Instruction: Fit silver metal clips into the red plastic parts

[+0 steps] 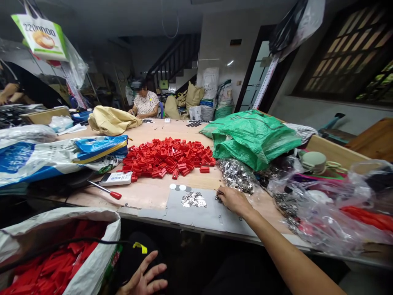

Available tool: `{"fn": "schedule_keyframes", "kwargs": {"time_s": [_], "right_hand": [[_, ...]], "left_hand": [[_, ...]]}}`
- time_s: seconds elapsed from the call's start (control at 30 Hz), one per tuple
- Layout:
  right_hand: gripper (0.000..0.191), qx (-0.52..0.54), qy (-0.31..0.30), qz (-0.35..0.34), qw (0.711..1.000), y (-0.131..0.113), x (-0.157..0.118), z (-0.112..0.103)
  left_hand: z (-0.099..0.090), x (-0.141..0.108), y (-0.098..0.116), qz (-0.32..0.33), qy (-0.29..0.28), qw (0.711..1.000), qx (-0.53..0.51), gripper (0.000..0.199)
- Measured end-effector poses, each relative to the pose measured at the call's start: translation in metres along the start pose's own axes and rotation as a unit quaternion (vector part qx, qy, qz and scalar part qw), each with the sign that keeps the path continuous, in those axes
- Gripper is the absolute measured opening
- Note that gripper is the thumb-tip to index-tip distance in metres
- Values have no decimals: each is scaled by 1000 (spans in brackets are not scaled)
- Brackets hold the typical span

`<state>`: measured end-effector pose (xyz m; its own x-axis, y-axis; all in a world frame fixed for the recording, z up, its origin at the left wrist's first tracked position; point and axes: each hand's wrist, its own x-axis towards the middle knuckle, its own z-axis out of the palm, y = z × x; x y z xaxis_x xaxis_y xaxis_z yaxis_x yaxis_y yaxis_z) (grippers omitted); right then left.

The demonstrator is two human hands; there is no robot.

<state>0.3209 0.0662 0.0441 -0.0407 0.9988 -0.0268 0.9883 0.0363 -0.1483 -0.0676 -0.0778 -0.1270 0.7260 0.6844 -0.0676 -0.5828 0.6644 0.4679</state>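
My right hand reaches over the right part of a grey sheet at the table's near edge. Its fingers are pinched together by some small dark bits, and what they hold is too small to make out. To its left on the sheet lies a pile of small shiny metal pieces. Just beyond the hand is a clear bag of metal parts. My left hand is below the table edge, fingers spread and holding nothing. Beside it stands a white sack full of red plastic pieces.
A heap of red plastic parts covers the table's middle. Left of it are a red-handled screwdriver-like tool and a white box-shaped device. A green woven bag and clear plastic bags crowd the right. Across the table sits a person.
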Motion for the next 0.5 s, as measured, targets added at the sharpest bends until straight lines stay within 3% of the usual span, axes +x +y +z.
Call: {"fn": "schedule_keyframes", "kwargs": {"time_s": [0.27,0.5], "right_hand": [[17,92,-7,-19,996,0,-13,-3],[19,89,22,5,996,9,-12,-3]], "left_hand": [[8,-3,4,-16,1,1000,-25,52],[8,-5,4,-11,0,1000,-17,51]]}}
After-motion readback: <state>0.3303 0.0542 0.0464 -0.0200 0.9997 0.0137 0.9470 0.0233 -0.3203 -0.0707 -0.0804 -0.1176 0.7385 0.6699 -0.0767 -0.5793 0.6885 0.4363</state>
